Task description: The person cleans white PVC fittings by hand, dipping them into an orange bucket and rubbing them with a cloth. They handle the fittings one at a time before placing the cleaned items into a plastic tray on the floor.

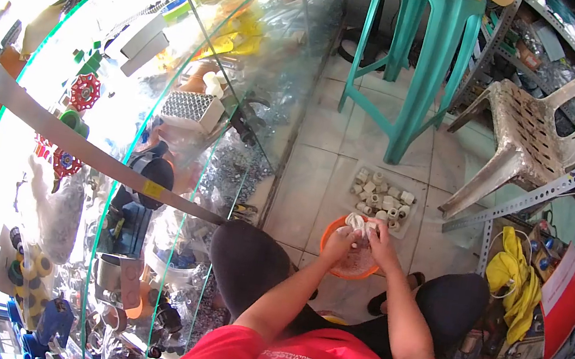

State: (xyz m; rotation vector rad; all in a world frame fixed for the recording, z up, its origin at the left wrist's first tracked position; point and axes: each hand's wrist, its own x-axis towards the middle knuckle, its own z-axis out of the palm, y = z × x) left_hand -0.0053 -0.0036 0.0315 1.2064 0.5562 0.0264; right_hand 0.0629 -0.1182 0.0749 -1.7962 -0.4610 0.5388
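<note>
Both hands meet over an orange basin [324,237] of cloudy, sudsy water between my knees. My left hand [339,244] is closed with its fingertips at a white, bunched-looking thing [355,221]; whether it is a rag or a fitting I cannot tell. From the other side, my right hand [382,243] curls its fingers onto the same white thing. Just beyond the basin, a clear shallow tray [407,226] on the floor holds several white pipe fittings [373,184].
At the left runs a glass display counter [249,137] packed with hardware and red valve handwheels [85,91]. Ahead stands a green stool [414,116]. To the right are a worn plastic chair [517,116], a yellow cloth [511,277] and metal shelving [558,188].
</note>
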